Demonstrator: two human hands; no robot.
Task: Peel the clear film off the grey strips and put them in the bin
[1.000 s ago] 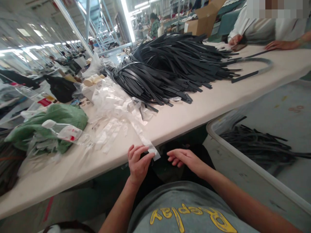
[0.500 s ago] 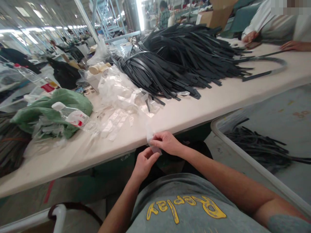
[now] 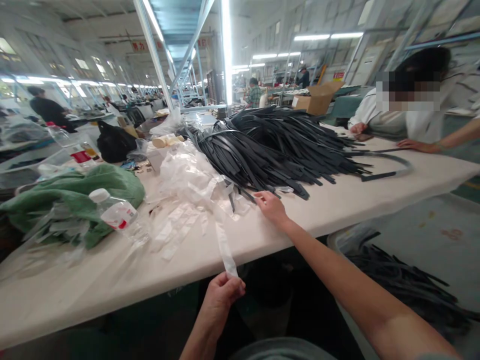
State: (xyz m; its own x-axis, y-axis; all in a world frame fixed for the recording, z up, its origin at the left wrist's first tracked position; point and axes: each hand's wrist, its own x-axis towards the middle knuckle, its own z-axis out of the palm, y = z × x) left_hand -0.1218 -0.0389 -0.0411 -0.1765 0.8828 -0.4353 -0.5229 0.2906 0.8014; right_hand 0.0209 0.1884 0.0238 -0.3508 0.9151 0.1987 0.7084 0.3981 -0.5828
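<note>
My left hand (image 3: 224,291) is closed at the table's front edge, pinching the lower end of a white translucent strip (image 3: 224,245). That strip runs up across the tabletop to a heap of crumpled white film (image 3: 187,167). Farther forward, my right hand (image 3: 273,207) has its thumb and fingertips together at the end of a black strip (image 3: 245,194), partly hidden by the fingers. This strip lies at the near left edge of a large pile of flat black strips (image 3: 277,145), gathered into bundles. Loose pieces of white film (image 3: 176,232) lie left of the long strip.
A clear plastic bottle (image 3: 118,215) lies against green cloth (image 3: 108,182) on the left of the table (image 3: 300,220). Below the table at right stands a pale bin (image 3: 431,230) with black strips in it. A co-worker (image 3: 405,115) sits across the table at right.
My right hand has left the white strip and moved forward to the black strips. My left hand keeps hold of the white strip's end. The view has tilted up.
</note>
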